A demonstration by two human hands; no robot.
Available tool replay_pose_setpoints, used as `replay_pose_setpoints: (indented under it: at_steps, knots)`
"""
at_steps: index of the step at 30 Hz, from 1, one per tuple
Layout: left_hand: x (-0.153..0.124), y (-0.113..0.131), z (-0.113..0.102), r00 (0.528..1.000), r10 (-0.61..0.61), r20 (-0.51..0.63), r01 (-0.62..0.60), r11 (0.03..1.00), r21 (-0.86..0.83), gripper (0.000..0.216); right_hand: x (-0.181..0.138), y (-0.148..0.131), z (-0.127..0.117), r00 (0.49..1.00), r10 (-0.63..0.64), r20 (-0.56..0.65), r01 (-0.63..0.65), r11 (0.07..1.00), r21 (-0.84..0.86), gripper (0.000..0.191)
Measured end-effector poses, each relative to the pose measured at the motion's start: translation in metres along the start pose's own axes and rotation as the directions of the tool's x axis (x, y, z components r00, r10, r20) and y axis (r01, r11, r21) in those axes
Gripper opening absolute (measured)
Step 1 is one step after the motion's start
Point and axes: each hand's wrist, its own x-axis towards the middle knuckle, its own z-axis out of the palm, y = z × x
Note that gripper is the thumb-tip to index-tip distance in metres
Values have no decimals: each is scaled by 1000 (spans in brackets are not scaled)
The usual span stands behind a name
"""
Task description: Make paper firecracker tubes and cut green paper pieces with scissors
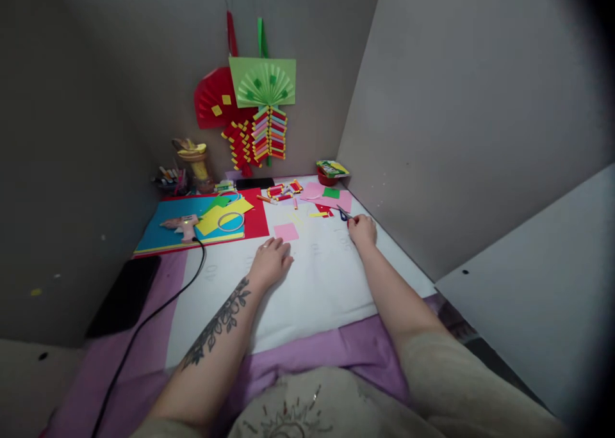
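Observation:
My left hand [271,261] rests palm down on the white sheet [312,297], its fingers stretched out and a ring on one of them. Just beyond its fingertips lies a pink paper square [286,232]. Farther right, my right hand [363,230] has its fingers closed at the dark handles of a small pair of scissors [343,214], which lies low over the sheet with its blades pointing away. Near the scissors are a red paper scrap [325,210], a yellow strip [318,215], a green paper piece [331,193] and larger pink paper [343,201].
At left, a pink glue gun [187,225] with a black cord [158,303] lies on coloured sheets [156,223]. Small paper rolls [283,191] sit at the back. A red bowl [327,177] stands in the back corner. Paper fan decorations [266,86] hang on the wall.

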Motion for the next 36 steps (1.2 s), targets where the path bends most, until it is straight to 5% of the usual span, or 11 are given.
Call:
replay_pose_setpoints:
  at_steps: [20,33,36]
  knots:
    - [-4,6,-13,1000,19,12,-21,983,184,36,-1,-1,0,1000,12,-10,-12,999,48,24]
    - [0,-4,-12,999,-6,35,3,996,87,37,2,5,5,999,-41,-30,44,990,131,23]
    - [-3,-4,-9,999,-34,-38,33,999,-15,35,2,10,9,995,-75,-65,86,979,182,25]
